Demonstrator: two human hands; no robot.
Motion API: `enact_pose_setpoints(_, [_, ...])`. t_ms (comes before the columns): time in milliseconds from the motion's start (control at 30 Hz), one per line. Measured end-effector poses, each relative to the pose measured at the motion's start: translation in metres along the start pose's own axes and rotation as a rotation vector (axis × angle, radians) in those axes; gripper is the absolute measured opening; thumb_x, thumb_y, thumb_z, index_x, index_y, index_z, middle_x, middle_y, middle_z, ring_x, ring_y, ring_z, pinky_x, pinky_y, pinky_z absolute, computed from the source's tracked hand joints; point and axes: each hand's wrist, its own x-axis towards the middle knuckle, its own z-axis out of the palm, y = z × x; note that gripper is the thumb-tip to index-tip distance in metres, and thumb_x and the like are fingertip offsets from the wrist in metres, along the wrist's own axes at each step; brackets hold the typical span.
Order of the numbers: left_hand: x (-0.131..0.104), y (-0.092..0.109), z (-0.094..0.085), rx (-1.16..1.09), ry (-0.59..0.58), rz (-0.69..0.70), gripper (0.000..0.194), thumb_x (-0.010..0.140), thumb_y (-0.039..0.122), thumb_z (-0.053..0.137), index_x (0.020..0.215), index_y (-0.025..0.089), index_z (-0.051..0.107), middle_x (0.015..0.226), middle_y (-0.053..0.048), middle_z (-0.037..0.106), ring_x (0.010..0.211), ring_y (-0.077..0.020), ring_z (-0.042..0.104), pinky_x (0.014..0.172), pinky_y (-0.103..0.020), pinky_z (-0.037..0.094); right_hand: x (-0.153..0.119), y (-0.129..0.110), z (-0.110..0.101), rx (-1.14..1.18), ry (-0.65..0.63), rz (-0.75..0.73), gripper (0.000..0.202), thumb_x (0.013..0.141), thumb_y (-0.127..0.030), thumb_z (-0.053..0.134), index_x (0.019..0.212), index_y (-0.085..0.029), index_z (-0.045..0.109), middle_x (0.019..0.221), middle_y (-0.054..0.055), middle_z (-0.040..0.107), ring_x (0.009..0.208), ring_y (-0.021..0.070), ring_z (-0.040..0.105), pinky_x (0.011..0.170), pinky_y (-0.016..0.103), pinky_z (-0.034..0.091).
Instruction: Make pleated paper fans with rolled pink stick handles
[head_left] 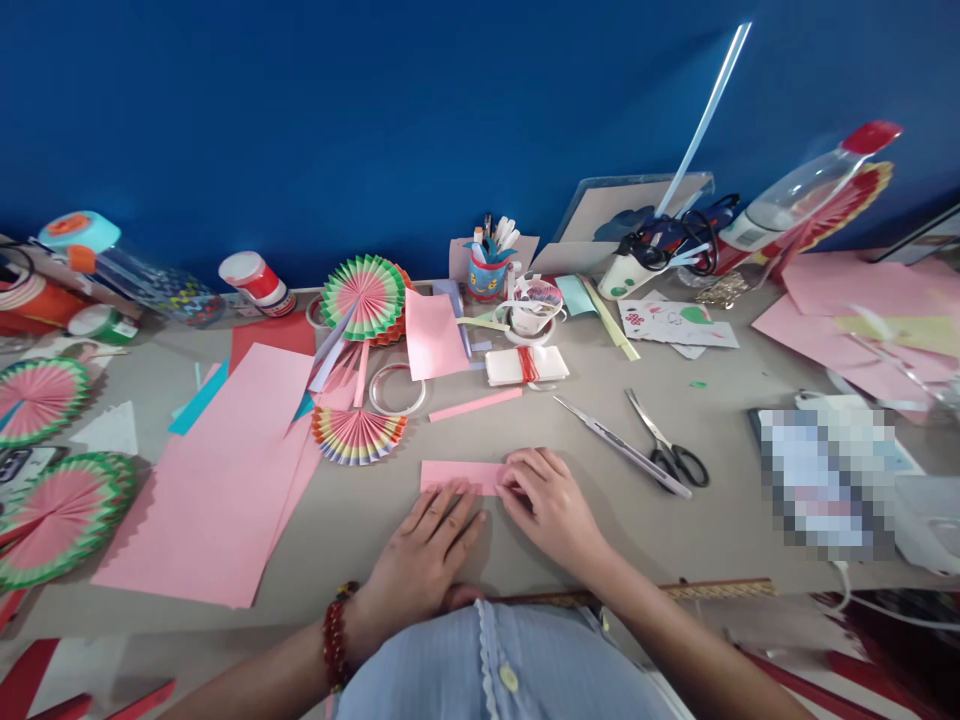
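A short pink paper strip (459, 473) lies crosswise on the table in front of me. My left hand (426, 540) rests flat with fingers spread, its fingertips on the strip's near edge. At the strip's right end, my right hand (546, 500) has its fingers curled and pinched on the paper; that end is hidden beneath them. Just beyond lies a narrower pink strip (475, 404). To the right are a closed craft knife (622, 446) and a pair of scissors (666, 440) with black handles, blades slightly apart.
Large pink sheets (217, 470) and folded paper fans (363, 300) lie to the left. A tape roll (397, 390), a white packet tied in red (504, 368) and a pen cup (487, 278) stand farther back. A phone (814, 480) lies right; a blue wall (375, 120) rises behind.
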Motion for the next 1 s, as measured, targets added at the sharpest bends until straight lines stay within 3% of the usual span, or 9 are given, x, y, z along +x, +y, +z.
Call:
enact_pose_setpoints(533, [0.001, 0.001, 0.002, -0.017, 0.008, -0.012, 0.082, 0.093, 0.074, 0.033, 0.147, 0.014, 0.048, 0.158, -0.019, 0.037, 0.147, -0.0382, 0.028, 0.12, -0.053, 0.017, -0.002, -0.002, 0.002, -0.036, 0.009, -0.001, 0.012, 0.095, -0.016, 0.052, 0.086, -0.02, 0.056, 0.095, 0.007, 0.063, 0.092, 0.0236, 0.057, 0.085, 0.039, 0.044])
enact_pose_setpoints(1000, [0.002, 0.0, 0.003, -0.015, 0.034, -0.005, 0.085, 0.091, 0.076, 0.032, 0.146, 0.014, 0.05, 0.156, -0.019, 0.04, 0.148, -0.0391, 0.025, 0.119, -0.052, 0.018, -0.014, 0.004, -0.004, -0.045, 0.078, 0.063, 0.015, 0.095, -0.014, 0.049, 0.106, -0.02, 0.057, 0.11, 0.01, 0.065, 0.102, 0.0252, 0.059, 0.092, 0.043, 0.048])
